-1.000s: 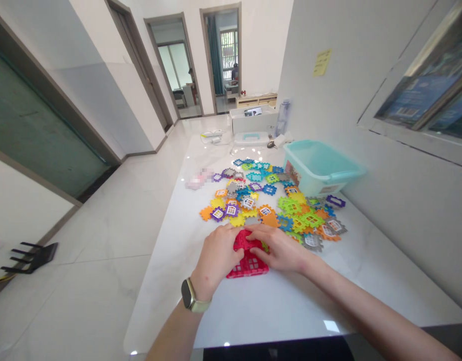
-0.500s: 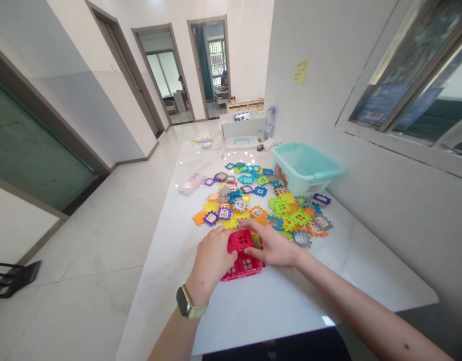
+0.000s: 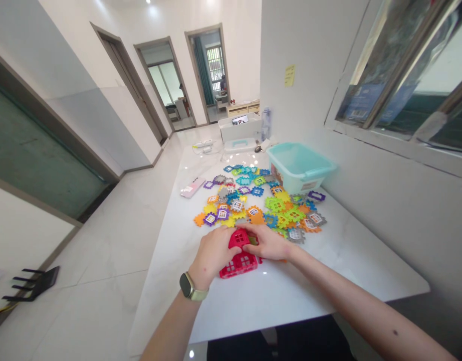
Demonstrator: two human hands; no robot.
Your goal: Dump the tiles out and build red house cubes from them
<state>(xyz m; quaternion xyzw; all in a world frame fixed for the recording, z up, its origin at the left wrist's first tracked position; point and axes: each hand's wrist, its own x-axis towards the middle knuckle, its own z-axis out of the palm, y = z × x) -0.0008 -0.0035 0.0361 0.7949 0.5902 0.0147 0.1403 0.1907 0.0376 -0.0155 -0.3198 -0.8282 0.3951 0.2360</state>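
Observation:
A small red structure of interlocking plastic panels with window cut-outs stands on the white table in front of me. My left hand grips its left side, thumb on the front and fingers curled over the top. From the right, my right hand holds the upper part, its thumb close to the left thumb. A yellow-green piece shows within the structure beside the right fingers. The back of the structure is hidden by my hands. Just beyond lie loose toothed panels in many colours.
A turquoise tub stands at the right by the wall. At the left of the panels lies a pink phone. Farther back are a lidded case, a white box, a bottle and cables.
My view has shifted slightly to the right. The upper red panel now stands more upright, and both hands have stayed on the structure with the right fingers drawn in closer.

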